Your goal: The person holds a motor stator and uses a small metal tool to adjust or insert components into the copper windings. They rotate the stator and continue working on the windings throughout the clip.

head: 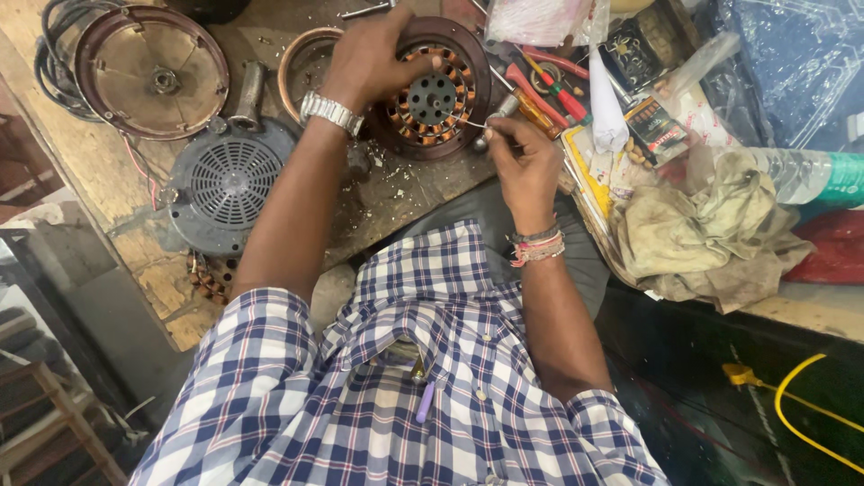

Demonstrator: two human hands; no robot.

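**Fingers on the stator: handling notes**

Fingers of the left hand are spread and pressed onto the rim of the motor stator, which lies flat on the wooden bench at upper centre of the frame. The right hand, just right of the stator, has thumb and forefinger pinched closed on a thin wire that runs to the copper windings.

Handling judgement: the stator is a laminated steel ring with copper coils, so it is probably heavy and rigid. It is best held by the outer rim, as the left hand does; the windings and their enamel coating look easily damaged. The wire appears fine and springy, likely to kink or slip, and calls for a fingertip pinch near its free end.

Screwdrivers lie right of the stator; a grey vented motor cover sits at left.
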